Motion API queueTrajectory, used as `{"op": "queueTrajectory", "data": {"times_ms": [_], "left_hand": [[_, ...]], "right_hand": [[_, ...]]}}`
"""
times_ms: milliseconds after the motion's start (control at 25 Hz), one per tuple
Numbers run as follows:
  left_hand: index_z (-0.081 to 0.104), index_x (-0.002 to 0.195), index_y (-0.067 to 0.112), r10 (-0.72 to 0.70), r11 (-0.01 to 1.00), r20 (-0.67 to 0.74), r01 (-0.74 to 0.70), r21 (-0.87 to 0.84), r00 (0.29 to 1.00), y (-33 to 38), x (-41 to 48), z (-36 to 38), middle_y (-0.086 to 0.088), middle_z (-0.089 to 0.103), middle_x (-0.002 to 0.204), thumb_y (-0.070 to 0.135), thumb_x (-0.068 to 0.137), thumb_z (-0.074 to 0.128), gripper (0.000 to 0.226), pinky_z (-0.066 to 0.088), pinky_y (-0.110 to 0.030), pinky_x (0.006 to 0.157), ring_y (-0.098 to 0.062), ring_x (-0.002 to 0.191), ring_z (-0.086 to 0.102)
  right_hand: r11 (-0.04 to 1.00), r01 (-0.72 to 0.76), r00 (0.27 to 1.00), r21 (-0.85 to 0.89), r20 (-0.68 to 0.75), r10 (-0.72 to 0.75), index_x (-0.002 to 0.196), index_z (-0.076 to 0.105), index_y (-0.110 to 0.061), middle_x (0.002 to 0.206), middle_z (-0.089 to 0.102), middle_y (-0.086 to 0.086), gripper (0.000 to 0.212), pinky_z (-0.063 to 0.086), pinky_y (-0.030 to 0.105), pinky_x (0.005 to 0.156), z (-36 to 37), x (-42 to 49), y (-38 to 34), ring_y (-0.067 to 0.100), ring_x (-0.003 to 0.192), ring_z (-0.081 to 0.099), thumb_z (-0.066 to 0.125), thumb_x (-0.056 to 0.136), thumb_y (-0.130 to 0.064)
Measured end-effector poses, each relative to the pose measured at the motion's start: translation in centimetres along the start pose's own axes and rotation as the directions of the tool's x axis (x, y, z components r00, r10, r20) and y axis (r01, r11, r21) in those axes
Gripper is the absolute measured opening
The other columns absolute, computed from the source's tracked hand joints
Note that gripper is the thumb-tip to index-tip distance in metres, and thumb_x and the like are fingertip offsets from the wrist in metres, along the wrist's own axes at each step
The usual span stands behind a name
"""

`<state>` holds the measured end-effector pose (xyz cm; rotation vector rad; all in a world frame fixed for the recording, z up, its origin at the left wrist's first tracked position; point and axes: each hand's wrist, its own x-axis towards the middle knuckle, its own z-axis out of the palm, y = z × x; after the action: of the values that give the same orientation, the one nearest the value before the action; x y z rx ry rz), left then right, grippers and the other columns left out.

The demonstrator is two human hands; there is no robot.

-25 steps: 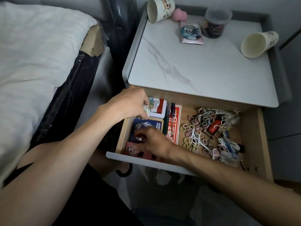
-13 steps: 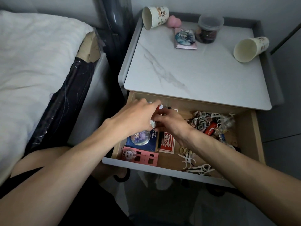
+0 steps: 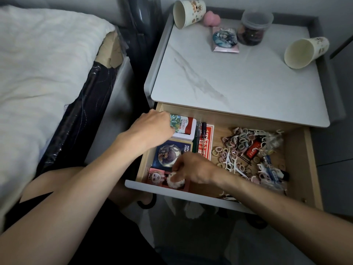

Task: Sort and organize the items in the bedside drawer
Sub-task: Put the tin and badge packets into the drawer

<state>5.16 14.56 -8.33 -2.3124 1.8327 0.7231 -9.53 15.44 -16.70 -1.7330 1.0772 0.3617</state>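
both bare forearms reach forward, the left forearm [image 3: 86,178] from the lower left, the right forearm [image 3: 277,205] from the lower right. the left hand [image 3: 152,129] lies knuckles up, its fingers curled under and out of sight. nearer me, the right hand [image 3: 194,169] is palm down, fingertips pinching a small round pale thing [image 3: 175,182].
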Motion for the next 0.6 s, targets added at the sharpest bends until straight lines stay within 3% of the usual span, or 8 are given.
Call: {"op": "queueTrajectory", "data": {"times_ms": [200, 400, 600], "left_hand": [[0.057, 0.128, 0.014, 0.003, 0.999, -0.019, -0.002, 0.049, 1.000, 0.30, -0.14, -0.16, -0.019, 0.056, 0.126, 0.033, 0.098, 0.049, 0.037, 0.045, -0.039, 0.088, -0.041, 0.111, 0.055], [0.056, 0.131, 0.016, 0.007, 0.997, -0.029, -0.005, 0.077, 1.000, 0.50, -0.16, -0.09, -0.018, 0.055, 0.129, 0.032, 0.098, 0.048, 0.037, 0.045, -0.038, 0.086, -0.039, 0.112, 0.055], [0.054, 0.132, 0.018, 0.002, 0.988, -0.049, 0.006, 0.156, 0.999, 0.61, -0.02, 0.11, -0.017, 0.055, 0.128, 0.034, 0.098, 0.046, 0.038, 0.038, -0.036, 0.079, -0.040, 0.112, 0.055]], "right_hand": [[0.996, 0.071, 0.997, -0.057, 0.014, -0.070, 0.113, 0.069, -0.020, 0.107, 0.068, -0.004, 0.030, 0.047, 0.022, 0.081, 0.48, 0.00, 0.15, 0.011, 0.097, 0.061, 0.076, 0.085, -0.028], [0.970, 0.154, 0.984, -0.189, -0.058, -0.167, 0.115, 0.070, -0.017, 0.116, 0.067, 0.001, 0.027, 0.053, 0.032, 0.093, 1.01, -0.12, 0.27, 0.014, 0.102, 0.062, 0.072, 0.088, -0.023], [0.942, 0.222, 0.970, -0.252, -0.039, -0.239, 0.118, 0.068, -0.019, 0.118, 0.063, -0.002, 0.028, 0.051, 0.030, 0.095, 0.73, -0.78, 0.24, 0.012, 0.104, 0.059, 0.069, 0.090, -0.024]]}}
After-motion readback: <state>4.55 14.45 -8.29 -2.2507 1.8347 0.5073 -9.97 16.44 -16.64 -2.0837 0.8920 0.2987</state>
